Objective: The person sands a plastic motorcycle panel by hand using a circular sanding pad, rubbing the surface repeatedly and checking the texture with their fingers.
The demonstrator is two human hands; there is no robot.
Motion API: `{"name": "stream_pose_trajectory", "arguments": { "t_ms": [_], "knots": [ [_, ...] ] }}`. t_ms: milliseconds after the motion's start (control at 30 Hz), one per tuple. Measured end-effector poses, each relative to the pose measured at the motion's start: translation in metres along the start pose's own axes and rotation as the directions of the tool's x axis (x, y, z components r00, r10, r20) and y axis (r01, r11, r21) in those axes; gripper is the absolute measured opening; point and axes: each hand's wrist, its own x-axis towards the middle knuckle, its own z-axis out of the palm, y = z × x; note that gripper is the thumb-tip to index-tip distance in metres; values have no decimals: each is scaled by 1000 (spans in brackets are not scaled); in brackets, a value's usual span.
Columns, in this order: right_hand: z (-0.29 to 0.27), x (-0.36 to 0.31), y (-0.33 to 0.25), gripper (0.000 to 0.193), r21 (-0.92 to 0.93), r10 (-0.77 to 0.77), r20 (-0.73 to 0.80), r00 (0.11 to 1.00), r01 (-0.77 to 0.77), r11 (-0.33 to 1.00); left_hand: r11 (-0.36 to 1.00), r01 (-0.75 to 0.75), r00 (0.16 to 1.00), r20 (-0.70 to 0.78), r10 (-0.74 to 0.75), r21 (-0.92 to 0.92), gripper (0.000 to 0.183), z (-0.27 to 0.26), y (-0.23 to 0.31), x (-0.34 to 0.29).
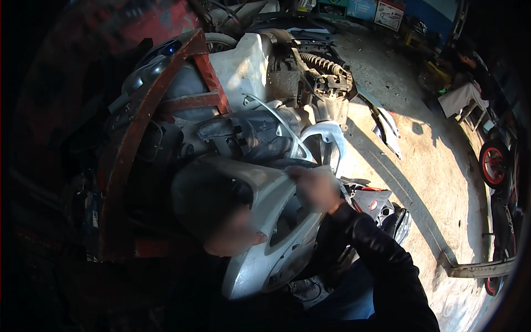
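Stripped scooter frame up top, coil shock spring exposed. Loose grey body panel lying on the sunlit concrete floor. Red-rimmed wheel at right edge, metal bar on the floor below it. Rusty red curved frame at left. Cardboard boxes at the back wall. Another person seated far right.

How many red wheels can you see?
2. One red wheel stands at the right edge, by the seated person; part of another shows lower down at the same edge. More may be hidden in the dark.
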Motion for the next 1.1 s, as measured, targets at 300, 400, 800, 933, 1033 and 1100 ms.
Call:
{"name": "stream_pose_trajectory", "arguments": {
  "t_ms": [300, 400, 800, 933, 1033, 1100],
  "knots": [
    [4, -4, 4, 36, 163, -38, 61, 997, 28, 986, 1000, 27, 999, 20, -27, 6, 80, -4, 6, -4],
    [-29, -1, 93, 37, 17, 206, 31, 978, -206, 978, 1000, 5, 999, 41, -5, -17, 82, 2, 7, -2],
    [-11, 2, 17, 34, 209, 190, 114, 975, -211, 955, 1000, 21, 999, 35, -21, -13, 84, -2, 8, 1],
    [-10, -1, -9, 36, 141, -210, 228, 951, 181, 973, 999, 16, 1000, 11, -16, -30, 82, 2, 9, -2],
    [-20, 2, -15, 35, 180, 217, 206, 954, -255, 950, 1000, 2, 1000, 20, -1, -30, 81, 3, 10, -3],
    [7, -6, -53, 34, 99, -172, 173, 970, 156, 983, 1000, 1, 999, 35, 0, -24, 81, -1, 8, 3]
  ]
}}
